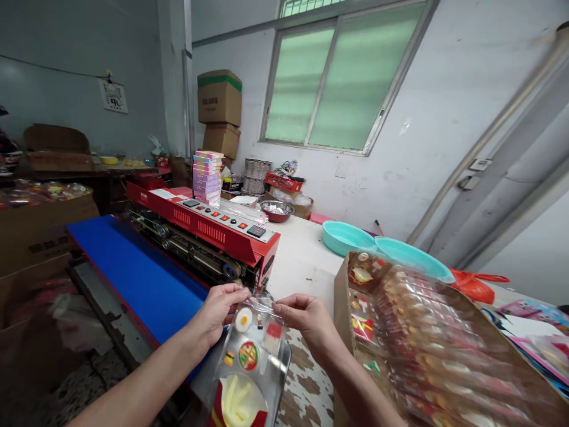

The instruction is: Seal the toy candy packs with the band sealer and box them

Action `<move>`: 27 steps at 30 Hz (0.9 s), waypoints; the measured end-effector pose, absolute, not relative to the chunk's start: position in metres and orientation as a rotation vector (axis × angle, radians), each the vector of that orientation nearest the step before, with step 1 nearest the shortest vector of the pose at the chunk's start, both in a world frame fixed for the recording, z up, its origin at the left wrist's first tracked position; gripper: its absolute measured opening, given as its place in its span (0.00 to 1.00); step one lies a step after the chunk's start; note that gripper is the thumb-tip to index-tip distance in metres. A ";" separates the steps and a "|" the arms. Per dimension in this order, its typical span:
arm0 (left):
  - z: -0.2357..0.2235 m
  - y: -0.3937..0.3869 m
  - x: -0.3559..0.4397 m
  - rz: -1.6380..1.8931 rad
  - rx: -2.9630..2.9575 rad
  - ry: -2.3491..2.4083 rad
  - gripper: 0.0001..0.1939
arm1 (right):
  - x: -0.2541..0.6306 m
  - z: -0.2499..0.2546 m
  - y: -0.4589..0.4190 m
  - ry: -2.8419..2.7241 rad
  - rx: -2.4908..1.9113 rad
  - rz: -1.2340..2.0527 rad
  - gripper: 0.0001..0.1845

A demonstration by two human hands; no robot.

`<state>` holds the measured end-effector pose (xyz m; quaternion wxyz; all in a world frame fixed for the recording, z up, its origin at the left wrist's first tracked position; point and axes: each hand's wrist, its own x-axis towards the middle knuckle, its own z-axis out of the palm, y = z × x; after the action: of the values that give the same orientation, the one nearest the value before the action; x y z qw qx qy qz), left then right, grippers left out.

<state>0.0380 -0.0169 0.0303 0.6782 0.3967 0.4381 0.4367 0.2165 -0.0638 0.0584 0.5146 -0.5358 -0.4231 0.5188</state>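
Observation:
Between both hands hangs a clear plastic pack [254,373] of toy food, showing a fried egg, a pizza, a small burger and fries in a red box. My left hand [220,308] pinches the top left edge of its film. At the top right edge, my right hand [306,317] is closed on the same pack. Just beyond my hands stands a red band sealing machine [208,231], with its blue conveyor belt [137,279] running along the near side. The pack's top edge is close to the machine's right end.
To the right, a cardboard box [344,296] holds rows of similar packs. Two turquoise basins [349,237] stand behind it, beside a red plastic bag [473,287]. Small pastel boxes [207,178] are stacked behind the machine. More bagged goods fill a carton [40,225] at left.

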 end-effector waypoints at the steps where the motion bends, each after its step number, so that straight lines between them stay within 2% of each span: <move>1: 0.026 -0.014 0.039 1.005 0.910 1.010 0.18 | 0.215 0.053 -0.062 -0.996 -1.282 1.234 0.19; 9: 0.010 0.002 0.024 0.934 0.904 1.126 0.24 | 0.204 0.021 -0.045 -0.863 -1.249 1.220 0.25; 16: 0.013 -0.003 -0.002 0.847 0.928 1.196 0.33 | 0.195 0.004 -0.014 -0.761 -1.270 1.205 0.23; 21: 0.012 0.012 -0.017 0.915 0.908 1.240 0.32 | 0.171 -0.009 0.008 -0.691 -1.230 1.170 0.19; 25: 0.012 0.027 -0.033 1.015 0.910 1.323 0.28 | 0.168 0.003 0.002 -0.754 -1.227 1.163 0.23; 27: 0.015 0.036 -0.045 1.046 0.908 1.367 0.26 | 0.189 0.017 -0.002 -0.858 -1.222 1.035 0.26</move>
<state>-0.0454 0.0359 0.0148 0.5629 0.3855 0.5805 0.4444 0.1886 -0.0021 0.0168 0.6149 -0.5303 -0.3726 0.4493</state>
